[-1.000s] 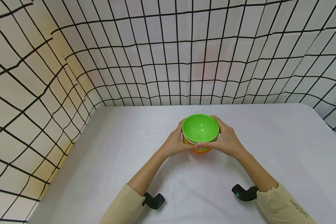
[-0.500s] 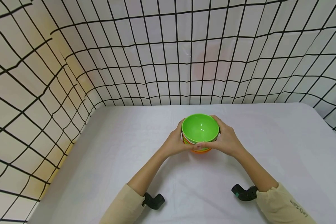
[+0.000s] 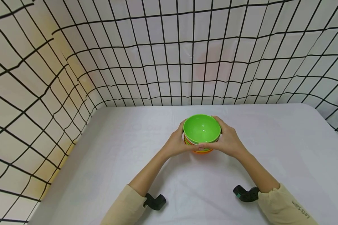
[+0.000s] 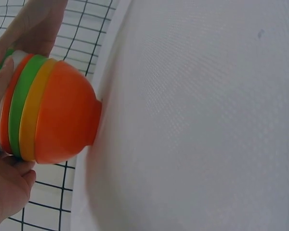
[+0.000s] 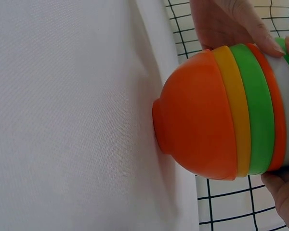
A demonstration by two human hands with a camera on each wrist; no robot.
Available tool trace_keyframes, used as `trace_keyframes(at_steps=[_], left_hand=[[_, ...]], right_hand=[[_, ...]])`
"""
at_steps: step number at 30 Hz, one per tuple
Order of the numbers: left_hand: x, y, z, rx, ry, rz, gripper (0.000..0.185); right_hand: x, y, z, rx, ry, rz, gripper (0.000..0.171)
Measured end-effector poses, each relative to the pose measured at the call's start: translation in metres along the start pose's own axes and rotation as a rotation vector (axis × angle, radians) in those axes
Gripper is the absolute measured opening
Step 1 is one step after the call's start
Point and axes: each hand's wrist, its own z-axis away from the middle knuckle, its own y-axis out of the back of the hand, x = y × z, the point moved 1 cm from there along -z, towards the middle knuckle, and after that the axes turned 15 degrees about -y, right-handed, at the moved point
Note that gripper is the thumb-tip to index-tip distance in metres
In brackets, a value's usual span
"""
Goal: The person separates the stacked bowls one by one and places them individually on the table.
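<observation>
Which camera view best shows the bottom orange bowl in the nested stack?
The right wrist view: the bottom orange bowl fills it, foot on the white table. The left wrist view shows it nearly as fully. In the head view only a sliver peeks out below the hands.

Bare white surface (image 3: pixel 270 140) lies open all round the bowl stack (image 3: pixel 202 132), left, right and toward the person. Gridded walls (image 3: pixel 169 62) close off the back and left; both hands flank the stack.

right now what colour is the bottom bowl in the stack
Orange: the bottom bowl shows best in the right wrist view.
</observation>
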Motion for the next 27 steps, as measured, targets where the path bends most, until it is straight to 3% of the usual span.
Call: trace_keyframes(at_steps=[14, 22, 27], left_hand=[[0.001, -0.002, 0.0, -0.004, -0.008, -0.007, 0.104], [0.003, 0.0, 0.0, -0.006, 0.02, -0.006, 0.108], [0.003, 0.0, 0.001, 0.004, 0.046, -0.007, 0.107]], right_hand=[[0.001, 0.002, 0.002, 0.037, 0.015, 0.005, 0.099], [-0.004, 0.01, 0.001, 0.075, 0.063, -0.035, 0.097], [-0.005, 0.014, 0.002, 0.091, 0.038, -0.053, 0.098]])
